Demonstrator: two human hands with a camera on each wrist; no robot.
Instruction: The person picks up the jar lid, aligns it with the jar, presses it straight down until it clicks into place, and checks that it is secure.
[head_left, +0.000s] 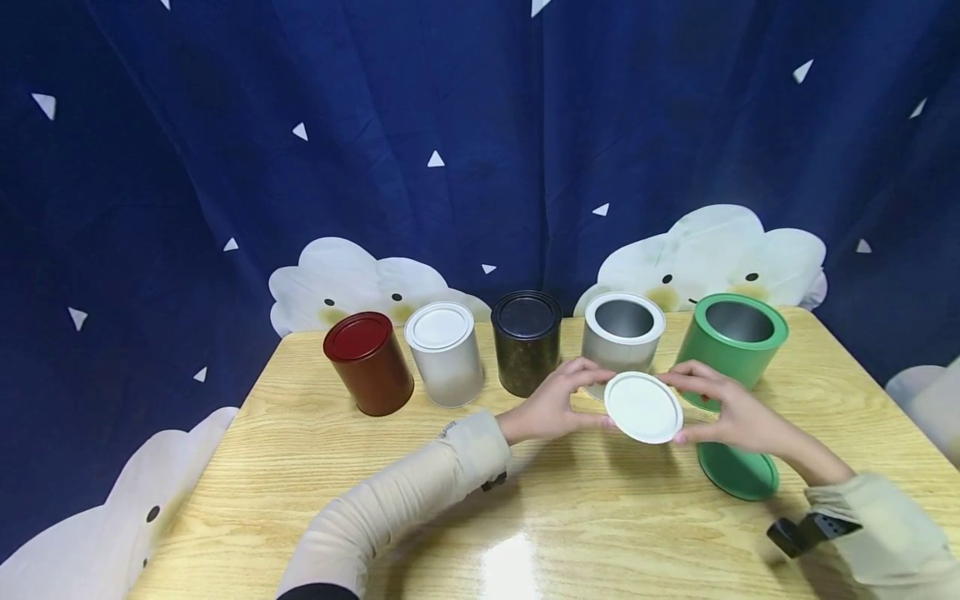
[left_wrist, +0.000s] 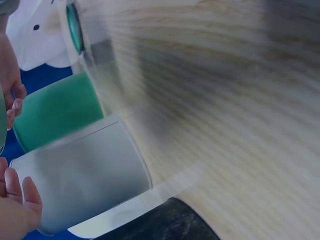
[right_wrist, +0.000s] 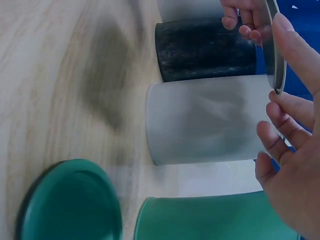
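Pale sleeves come first: right sleeve (head_left: 892, 533) with a dark wrist device (head_left: 813, 531) below its cuff, left sleeve (head_left: 408, 487) reaching in from the other side, both on the near side of the open white can (head_left: 618, 354). Wooden table (head_left: 322, 492) under everything, bright glare patch on the near side of that can. Green lid (head_left: 738, 473) lies on the table, nearer and to the right of the open white can. White lid (head_left: 643, 407) is up off the table, tilted, in front of the same can and a bit right. Left hand (head_left: 553, 406) pinches its left edge, fingers on the far side, thumb on the near side; right hand (head_left: 723, 408) pinches the right edge likewise. Hard to tell from the wrist views whether the lid touches the can. Open green can (head_left: 723, 358) stands just right of the open white can. Black can (head_left: 527, 350), lid on, just left of it; closed white can (head_left: 446, 358) further left; red can (head_left: 369, 367), lidded, leftmost. Behind the open white can hangs a blue curtain (head_left: 480, 108) with white triangles and smiling clouds.
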